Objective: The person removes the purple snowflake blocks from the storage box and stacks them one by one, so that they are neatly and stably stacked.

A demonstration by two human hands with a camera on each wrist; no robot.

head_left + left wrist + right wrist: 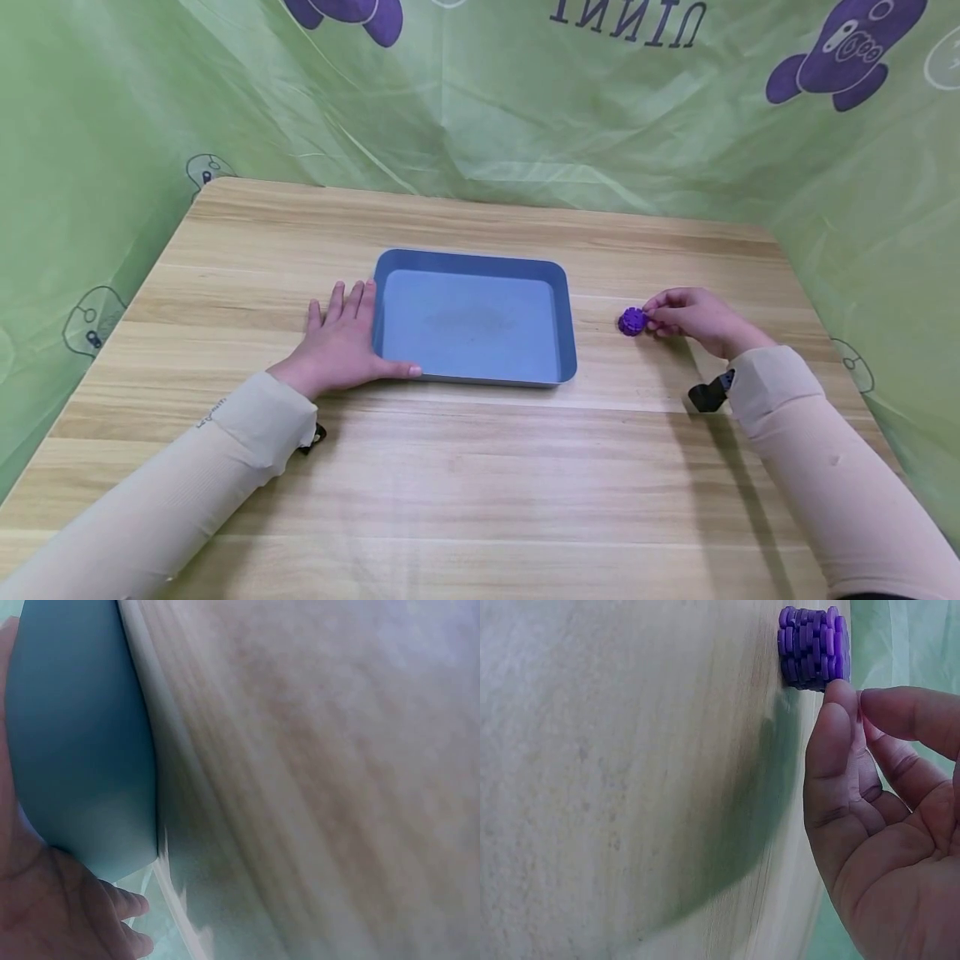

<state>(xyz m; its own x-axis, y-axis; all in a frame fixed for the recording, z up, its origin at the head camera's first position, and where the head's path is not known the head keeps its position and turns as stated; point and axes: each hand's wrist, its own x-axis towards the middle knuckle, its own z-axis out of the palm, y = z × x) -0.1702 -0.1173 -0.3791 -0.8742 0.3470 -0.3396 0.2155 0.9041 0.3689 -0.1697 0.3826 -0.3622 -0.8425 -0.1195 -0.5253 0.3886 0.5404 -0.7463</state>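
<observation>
A shallow blue tray [474, 321] lies on the wooden table. My left hand [341, 346] rests at its left side, fingers spread straight and thumb reaching along the near edge. The left wrist view shows the tray's outer wall [82, 742] beside the palm [52, 907]. To the right of the tray stands a small stack of purple notched discs [632, 322]. With thumb and fingertips, my right hand [693, 318] pinches the stack's upper edge. Close up, the stacked discs [810, 646] show several layers beyond the fingertips of my right hand [892, 817]; how many it grips is hidden.
The wooden table [450, 492] reaches to green cloth [510, 125] hanging at the back and on both sides. Black wrist devices [711, 392] sit under the sleeve cuffs.
</observation>
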